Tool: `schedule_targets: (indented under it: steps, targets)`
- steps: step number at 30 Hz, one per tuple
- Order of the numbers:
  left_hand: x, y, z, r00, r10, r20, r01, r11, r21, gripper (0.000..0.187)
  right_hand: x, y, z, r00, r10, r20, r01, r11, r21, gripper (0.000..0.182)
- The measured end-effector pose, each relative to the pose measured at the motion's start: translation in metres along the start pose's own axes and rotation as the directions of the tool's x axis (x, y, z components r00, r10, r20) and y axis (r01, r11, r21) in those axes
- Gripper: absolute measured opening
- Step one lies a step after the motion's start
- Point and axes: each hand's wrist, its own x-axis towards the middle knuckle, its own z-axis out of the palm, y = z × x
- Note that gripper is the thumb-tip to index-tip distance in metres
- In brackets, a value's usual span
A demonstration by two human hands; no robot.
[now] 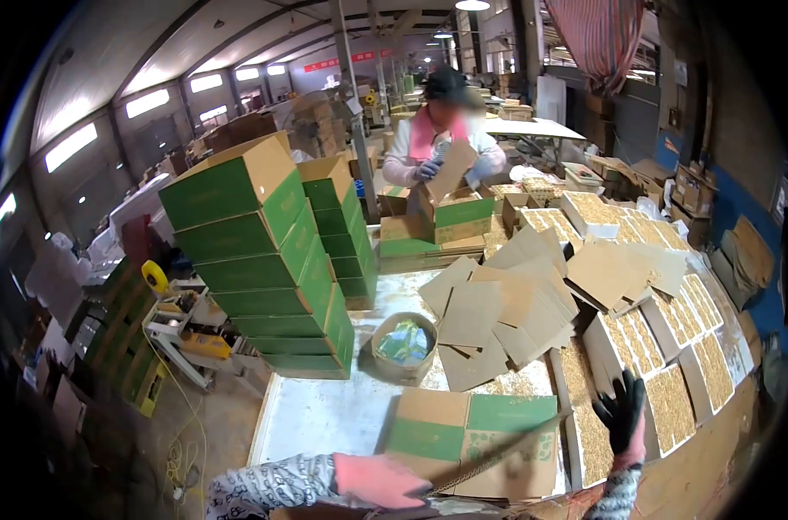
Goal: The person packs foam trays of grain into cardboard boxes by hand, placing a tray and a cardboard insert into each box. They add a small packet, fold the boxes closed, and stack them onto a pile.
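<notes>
At the bottom of the head view, my left hand (385,481) wears a pink glove and lies over the near edge of a flat green and brown carton (511,438); its fingertips are hard to make out. A blurred dark strip (498,448) runs from beside it up to the right. My right hand (621,409), in a black and pink glove, has its fingers spread above white trays (671,407) filled with small tan pieces. Loose cardboard sheets (507,303) lie in an overlapping pile beyond the carton.
Tall stacks of green cartons (264,251) stand at the left. A round container (403,347) sits on the table (307,416). Across it, a person (446,130) holds cardboard over an open box (457,214). A machine (199,325) stands left of the table.
</notes>
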Motion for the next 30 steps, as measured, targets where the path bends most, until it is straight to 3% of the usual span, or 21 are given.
schedule_targets:
  steps: [2,4,6,7,8,9,10,12,14,15,16,18,19,20,22,24,25,26,28,29,30]
  targets:
    - [0.018,0.015,0.005,0.989,0.143,-0.033,-0.142,0.989,0.029,0.059,-0.001,0.035,0.03,0.977,-0.21,-0.029,0.175,0.875,-0.451,0.062]
    - [0.034,0.009,0.015,0.973,0.149,-0.178,-0.191,0.948,-0.253,0.056,0.007,0.065,0.048,0.918,-0.397,0.023,0.244,0.516,-0.821,0.063]
    - [0.04,-0.02,0.038,0.899,0.124,-0.42,-0.376,0.711,-0.595,0.056,0.0,0.084,0.022,0.888,-0.458,-0.034,0.314,0.66,-0.682,0.068]
    - [0.057,-0.058,0.082,0.965,-0.038,-0.261,-0.238,0.3,-0.924,0.056,-0.005,0.089,0.016,0.862,-0.491,-0.126,0.345,0.751,-0.563,0.072]
    - [0.056,-0.059,0.07,0.965,0.061,-0.257,-0.262,0.099,-0.96,0.06,-0.009,0.09,0.015,0.854,-0.491,-0.174,0.39,0.824,-0.41,0.077]
    - [0.057,-0.072,0.077,0.96,-0.034,-0.277,-0.264,0.214,-0.94,0.062,-0.034,0.078,0.012,0.881,-0.47,-0.058,0.4,0.803,-0.443,0.083]
    - [0.068,-0.079,0.083,0.813,-0.145,-0.564,-0.468,0.414,-0.781,0.063,-0.032,0.064,0.015,0.885,-0.461,0.056,0.431,0.77,-0.47,0.089]
    - [0.067,-0.055,0.058,0.311,-0.287,-0.906,-0.47,0.782,-0.409,0.048,0.021,0.059,0.066,0.775,-0.428,0.465,0.624,0.634,-0.457,0.08]
    - [0.052,-0.038,0.023,0.557,-0.377,-0.74,-0.09,0.858,-0.506,0.036,0.017,0.063,0.08,0.692,-0.249,0.677,0.685,0.52,-0.51,0.073]
    - [0.069,-0.054,0.035,0.711,-0.306,-0.633,-0.124,0.832,-0.541,0.037,0.012,0.063,0.083,0.647,-0.136,0.751,0.707,0.475,-0.523,0.07]
    - [0.064,-0.057,0.027,0.909,-0.234,-0.346,0.045,0.879,-0.475,0.05,0.003,0.066,0.11,0.607,-0.078,0.791,0.721,0.473,-0.507,0.057]
    - [0.068,-0.078,0.039,0.984,0.044,-0.172,-0.128,0.85,-0.511,0.049,-0.004,0.092,0.139,0.384,0.311,0.869,0.913,0.016,-0.409,0.054]
    - [0.047,-0.069,0.046,0.932,0.236,-0.276,-0.357,0.731,-0.582,0.049,-0.002,0.108,0.145,0.372,0.442,0.816,0.915,-0.028,-0.402,0.055]
    - [0.032,-0.06,0.045,0.917,0.36,-0.169,-0.391,0.738,-0.55,0.056,-0.006,0.121,0.144,0.361,0.565,0.742,0.916,-0.066,-0.395,0.056]
    - [0.021,-0.054,0.056,0.99,0.064,-0.129,-0.125,0.829,-0.545,0.071,0.003,0.121,0.143,0.32,0.501,0.804,0.888,0.136,-0.439,0.056]
    - [0.035,-0.06,0.051,0.728,-0.259,-0.634,-0.008,0.923,-0.385,0.086,0.045,0.135,0.128,0.158,0.589,0.792,0.826,0.361,-0.433,0.057]
    - [0.047,-0.063,0.053,0.509,-0.383,-0.771,0.135,0.92,-0.368,0.093,0.088,0.138,0.119,0.169,0.714,0.679,0.861,0.228,-0.454,0.036]
    - [0.069,-0.08,0.069,0.314,-0.453,-0.834,0.34,0.874,-0.346,0.099,0.13,0.129,0.119,-0.28,0.086,0.956,0.897,0.379,0.228,0.043]
    - [0.08,-0.081,0.077,0.302,-0.635,-0.711,-0.301,0.644,-0.703,0.105,0.109,0.053,0.154,0.433,0.113,0.894,0.832,0.332,-0.444,0.047]
    - [0.077,-0.083,0.078,0.239,-0.537,-0.809,-0.206,0.786,-0.582,0.104,0.099,0.016,0.172,0.709,0.106,0.698,0.625,0.365,-0.69,0.049]
    - [0.066,-0.079,0.077,0.336,-0.626,-0.704,-0.283,0.646,-0.709,0.102,0.09,0.028,0.173,0.755,-0.11,0.646,0.656,0.147,-0.741,0.053]
